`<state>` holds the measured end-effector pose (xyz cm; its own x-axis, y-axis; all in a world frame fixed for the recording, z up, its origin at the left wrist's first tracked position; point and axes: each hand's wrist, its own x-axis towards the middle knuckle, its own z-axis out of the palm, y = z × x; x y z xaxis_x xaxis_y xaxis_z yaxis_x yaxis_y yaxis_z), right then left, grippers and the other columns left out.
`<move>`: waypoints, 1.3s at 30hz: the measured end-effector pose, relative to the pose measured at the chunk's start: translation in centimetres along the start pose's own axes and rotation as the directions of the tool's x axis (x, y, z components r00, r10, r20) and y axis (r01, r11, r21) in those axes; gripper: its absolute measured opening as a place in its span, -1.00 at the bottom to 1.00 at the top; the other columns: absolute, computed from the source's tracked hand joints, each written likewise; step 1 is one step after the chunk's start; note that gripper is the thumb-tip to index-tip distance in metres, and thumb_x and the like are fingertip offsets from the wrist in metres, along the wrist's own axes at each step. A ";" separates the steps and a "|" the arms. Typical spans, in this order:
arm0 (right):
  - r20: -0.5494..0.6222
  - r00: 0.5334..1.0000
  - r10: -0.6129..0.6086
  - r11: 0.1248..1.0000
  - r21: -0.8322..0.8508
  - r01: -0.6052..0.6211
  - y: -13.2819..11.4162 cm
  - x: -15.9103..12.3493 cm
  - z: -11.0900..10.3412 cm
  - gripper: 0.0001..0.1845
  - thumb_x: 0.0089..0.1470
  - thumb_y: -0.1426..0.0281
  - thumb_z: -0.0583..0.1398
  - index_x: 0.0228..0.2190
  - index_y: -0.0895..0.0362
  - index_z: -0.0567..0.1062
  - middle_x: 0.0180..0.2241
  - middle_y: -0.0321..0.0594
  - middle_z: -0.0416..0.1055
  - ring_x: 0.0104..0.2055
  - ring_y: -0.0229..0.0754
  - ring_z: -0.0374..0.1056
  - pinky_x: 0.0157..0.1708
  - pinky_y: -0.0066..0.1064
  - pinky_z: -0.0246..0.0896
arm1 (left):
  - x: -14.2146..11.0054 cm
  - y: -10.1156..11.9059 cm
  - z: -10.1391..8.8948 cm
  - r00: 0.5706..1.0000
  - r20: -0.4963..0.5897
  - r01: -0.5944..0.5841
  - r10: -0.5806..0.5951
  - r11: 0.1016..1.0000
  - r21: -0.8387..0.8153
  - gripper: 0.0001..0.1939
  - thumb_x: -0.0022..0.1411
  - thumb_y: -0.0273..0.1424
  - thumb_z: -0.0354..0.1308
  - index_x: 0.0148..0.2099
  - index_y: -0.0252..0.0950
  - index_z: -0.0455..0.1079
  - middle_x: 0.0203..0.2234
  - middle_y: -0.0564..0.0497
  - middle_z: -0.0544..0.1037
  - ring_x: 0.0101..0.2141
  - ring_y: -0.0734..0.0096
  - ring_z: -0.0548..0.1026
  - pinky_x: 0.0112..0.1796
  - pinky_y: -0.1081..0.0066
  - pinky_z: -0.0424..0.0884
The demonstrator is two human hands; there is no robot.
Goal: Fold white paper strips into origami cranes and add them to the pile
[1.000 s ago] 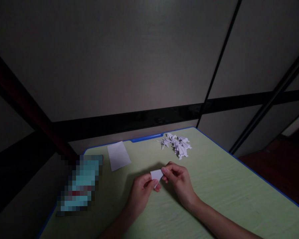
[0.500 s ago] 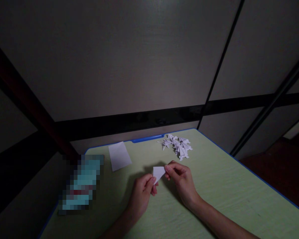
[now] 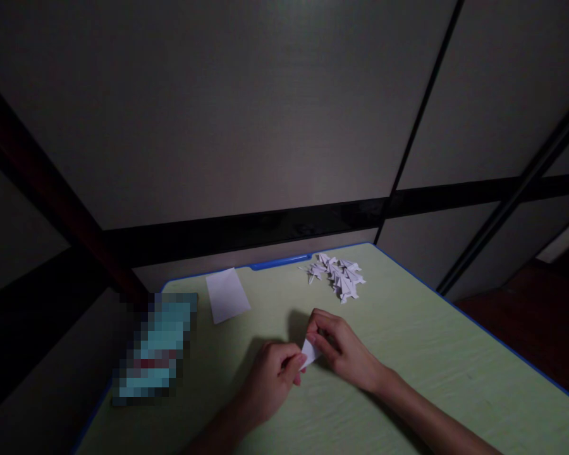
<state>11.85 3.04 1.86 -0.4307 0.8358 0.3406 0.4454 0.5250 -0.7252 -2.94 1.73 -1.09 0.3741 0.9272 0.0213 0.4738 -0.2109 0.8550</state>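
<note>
A small folded piece of white paper (image 3: 310, 355) is held above the table between my two hands. My left hand (image 3: 277, 374) pinches its lower left end between thumb and fingers. Thumb and forefinger of my right hand (image 3: 334, 344) close on its upper part and cover some of it. Beyond the hands lies a pile of folded white paper figures (image 3: 344, 278) with pointed shapes. Left of them, a flat stack or sheet of white paper (image 3: 227, 296) rests near the table's far edge.
The light green table (image 3: 436, 354) has a blue rim and a blue handle-like strip (image 3: 282, 262) at its far edge. A blurred-out turquoise item (image 3: 159, 347) lies at the left side. A panelled wall or cabinet front (image 3: 246, 126) stands right behind the table.
The paper has been turned, and less of it shows between my fingers. My right hand has moved slightly left and down, nearer to my left hand.
</note>
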 end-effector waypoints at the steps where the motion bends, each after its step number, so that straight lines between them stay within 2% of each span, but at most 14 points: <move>1: -0.013 1.000 0.006 1.000 -0.003 -0.006 0.0 0.0 0.2 -0.82 -0.02 0.51 -0.02 -0.61 0.17 0.22 -0.58 -0.32 0.15 -0.52 -0.32 0.11 -0.53 -0.51 -0.02 | 0.0 0.1 0.0 1.000 -0.009 -0.014 0.014 1.000 0.004 -0.69 0.06 -0.36 -0.12 -0.66 -0.34 0.20 -0.75 0.13 0.21 -0.64 0.55 0.20 -0.58 0.55 0.07; 8: 0.029 0.998 -0.048 0.995 -0.082 0.050 -0.3 -0.5 1.5 -0.81 0.01 0.48 -0.06 -0.59 0.15 0.22 -0.58 -0.32 0.14 -0.52 -0.31 0.08 -0.53 -0.51 -0.04 | 0.0 0.4 -0.2 0.993 -0.100 -0.076 0.069 0.995 -0.063 -0.74 0.08 -0.38 -0.15 -0.61 -0.32 0.14 -0.69 0.14 0.15 -0.58 0.54 0.16 -0.55 0.56 0.08; 15: 0.172 0.985 -0.021 0.992 0.127 -0.001 -0.1 -0.5 1.0 -0.76 0.04 0.44 -0.09 -0.60 0.15 0.22 -0.65 -0.37 0.09 -0.58 -0.35 0.05 -0.60 -0.56 -0.04 | -0.1 0.6 -0.5 0.998 -0.036 -0.052 0.048 0.990 -0.128 -0.75 0.05 -0.39 -0.15 -0.64 -0.30 0.04 -0.71 0.15 0.07 -0.60 0.54 0.11 -0.57 0.55 0.05; 18: 0.133 0.991 0.012 0.988 0.153 -0.032 0.0 -0.5 1.2 -0.76 0.01 0.45 -0.06 -0.64 0.16 0.22 -0.68 -0.39 0.07 -0.60 -0.36 0.01 -0.63 -0.56 -0.08 | 0.2 0.6 -0.5 0.999 0.006 -0.041 0.043 0.980 -0.196 -0.75 0.05 -0.37 -0.16 -0.64 -0.29 0.02 -0.71 0.16 0.03 -0.61 0.55 0.07 -0.59 0.55 0.02; 22: 0.066 0.992 0.106 0.981 0.156 -0.115 -0.2 -0.5 1.6 -0.74 0.01 0.41 -0.05 -0.66 0.17 0.22 -0.70 -0.40 0.06 -0.62 -0.37 0.00 -0.64 -0.55 -0.12 | 0.4 0.6 -0.4 1.000 -0.006 -0.026 0.025 0.970 -0.242 -0.75 0.04 -0.35 -0.16 -0.64 -0.29 0.01 -0.72 0.16 0.03 -0.63 0.56 0.05 -0.61 0.54 -0.01; 25: -0.018 0.984 0.175 0.960 0.224 -0.166 0.0 -0.3 0.8 -0.73 0.00 0.34 -0.04 -0.66 0.16 0.21 -0.70 -0.39 0.06 -0.62 -0.36 0.00 -0.63 -0.53 -0.12 | 0.2 0.8 -0.3 1.000 -0.002 -0.011 0.011 0.971 -0.238 -0.75 0.02 -0.37 -0.16 -0.65 -0.28 0.01 -0.73 0.16 0.04 -0.64 0.56 0.05 -0.61 0.54 -0.02; 27: -0.132 0.959 0.249 0.925 0.325 -0.196 0.6 0.1 -0.6 -0.72 -0.02 0.29 -0.02 -0.67 0.15 0.19 -0.70 -0.39 0.05 -0.63 -0.35 -0.02 -0.64 -0.53 -0.13 | -0.2 0.9 -0.3 1.000 0.001 -0.014 0.014 0.974 -0.228 -0.77 -0.01 -0.40 -0.14 -0.66 -0.28 0.02 -0.74 0.16 0.05 -0.64 0.55 0.06 -0.61 0.54 -0.01; 28: -0.259 0.917 0.305 0.902 0.388 -0.190 1.1 0.2 -1.5 -0.70 -0.03 0.26 -0.01 -0.68 0.14 0.17 -0.70 -0.40 0.03 -0.64 -0.35 -0.04 -0.66 -0.53 -0.15 | -0.3 0.9 -0.3 1.000 -0.005 -0.020 0.019 0.974 -0.226 -0.77 -0.03 -0.41 -0.12 -0.67 -0.28 0.03 -0.75 0.16 0.06 -0.64 0.55 0.07 -0.60 0.53 0.00; 30: -0.473 0.788 0.394 0.860 0.491 -0.136 2.1 0.5 -3.1 -0.70 -0.04 0.23 -0.02 -0.66 0.13 0.15 -0.68 -0.40 0.01 -0.64 -0.35 -0.07 -0.67 -0.53 -0.16 | -0.4 0.8 -0.4 0.999 -0.033 -0.032 0.026 0.972 -0.232 -0.78 -0.05 -0.42 -0.11 -0.69 -0.29 0.05 -0.76 0.15 0.09 -0.64 0.54 0.09 -0.59 0.53 0.01; 31: -0.524 0.747 0.408 0.852 0.512 -0.106 2.5 0.6 -3.6 -0.71 -0.04 0.24 -0.01 -0.66 0.12 0.14 -0.68 -0.40 0.00 -0.64 -0.35 -0.08 -0.67 -0.54 -0.17 | -0.4 0.8 -0.4 0.998 -0.066 -0.032 0.017 0.969 -0.246 -0.78 -0.04 -0.41 -0.11 -0.68 -0.29 0.07 -0.76 0.15 0.10 -0.65 0.54 0.10 -0.60 0.53 0.02; 32: -0.540 0.735 0.410 0.853 0.512 -0.100 2.8 0.6 -3.9 -0.71 -0.05 0.24 0.00 -0.66 0.12 0.13 -0.68 -0.41 -0.01 -0.65 -0.35 -0.09 -0.68 -0.54 -0.18 | -0.4 0.7 -0.5 0.995 -0.098 -0.030 0.005 0.965 -0.260 -0.79 -0.04 -0.40 -0.12 -0.67 -0.29 0.09 -0.76 0.15 0.11 -0.65 0.54 0.11 -0.60 0.53 0.03; 34: -0.445 0.805 0.393 0.866 0.472 -0.162 2.9 0.5 -3.3 -0.72 -0.04 0.25 0.00 -0.66 0.13 0.14 -0.68 -0.41 -0.01 -0.65 -0.36 -0.08 -0.68 -0.54 -0.18 | -0.1 0.7 -0.5 0.987 -0.160 -0.042 -0.006 0.955 -0.294 -0.78 0.00 -0.38 -0.14 -0.64 -0.30 0.14 -0.75 0.14 0.14 -0.64 0.52 0.15 -0.58 0.52 0.07; 36: -0.323 0.897 0.300 0.909 0.381 -0.167 2.3 0.2 -1.9 -0.71 -0.03 0.27 -0.01 -0.67 0.14 0.16 -0.68 -0.40 0.02 -0.63 -0.35 -0.05 -0.66 -0.53 -0.14 | 0.1 0.8 -0.5 0.983 -0.181 -0.058 0.000 0.947 -0.317 -0.78 0.03 -0.36 -0.14 -0.57 -0.31 0.19 -0.72 0.11 0.20 -0.61 0.50 0.20 -0.55 0.52 0.11; 39: -0.167 0.968 0.188 0.956 0.259 -0.141 0.8 -0.3 0.2 -0.72 0.00 0.31 -0.03 -0.66 0.15 0.18 -0.70 -0.41 0.02 -0.63 -0.36 -0.03 -0.64 -0.53 -0.13 | 0.2 0.9 -0.4 0.989 -0.148 -0.070 0.026 0.952 -0.297 -0.79 0.05 -0.36 -0.12 -0.57 -0.31 0.18 -0.68 0.10 0.24 -0.58 0.49 0.23 -0.52 0.52 0.14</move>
<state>12.21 3.24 1.05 -0.2018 0.9343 0.2938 0.2833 0.3428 -0.8957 -2.76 1.81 -0.10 0.2641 0.9569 0.1206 0.1883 -0.1737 0.9666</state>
